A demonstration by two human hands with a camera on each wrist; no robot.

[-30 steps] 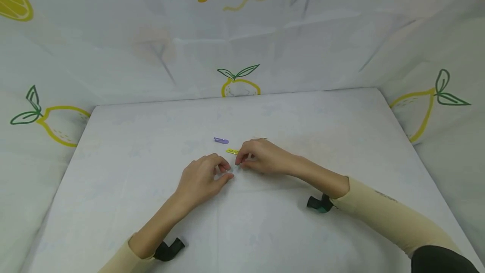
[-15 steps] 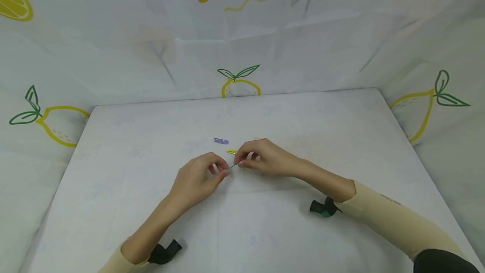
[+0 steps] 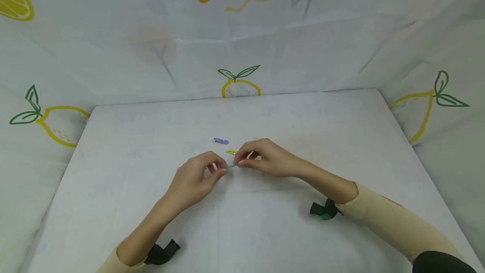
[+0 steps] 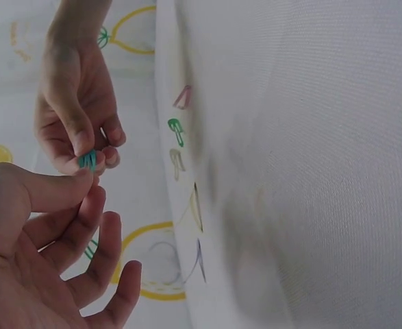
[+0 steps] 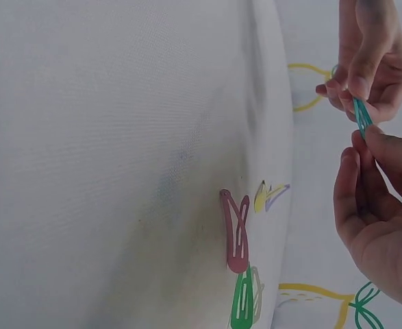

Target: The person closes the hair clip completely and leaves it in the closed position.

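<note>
A small teal hair clip [image 3: 232,166] hangs just above the white table [image 3: 265,231], held at both ends. My left hand [image 3: 222,171] pinches its near end between thumb and finger. My right hand [image 3: 239,163] pinches the other end. In the left wrist view the teal clip [image 4: 88,161] sits between the right hand's fingertips [image 4: 84,147] and my left thumb. The right wrist view shows the clip [image 5: 362,118] tilted between both hands. Part of the clip is hidden by fingers.
A purple clip [image 3: 221,140] and a yellow clip [image 3: 231,151] lie just beyond the hands. The right wrist view shows a pink clip [image 5: 237,233] and a green clip [image 5: 242,301] on the table. White lemon-print walls close in three sides.
The right hand has lifted the teal clip off the table and the left hand's fingers have closed on its other end. Both hands rose slightly.
</note>
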